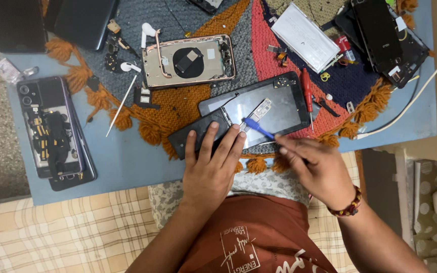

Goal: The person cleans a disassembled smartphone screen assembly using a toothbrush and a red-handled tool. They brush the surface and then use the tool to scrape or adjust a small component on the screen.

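**Left hand pins the black phone, right works a blue tool on it**

Landmark: the black phone, lying open and flat on the woven mat, near the front edge of the blue table.

- Mat under the phone: probably there to stop slip and catch small parts.
- Left of the phone, off the mat: opened dark phone, internals up, parked clear.
- Behind the phone: rose-gold phone shell, back side up.
- Behind and right: white flat panel.
- Just right of the phone: red screwdriver, within reach.
- Left hand: flat, fingers spread, pressing the phone's near-left corner to brace it. Grips nothing.
- Right hand: narrow pinch on blue tool, tip at a small silver part on the phone. Tool type unclear from here, maybe a pry pick.
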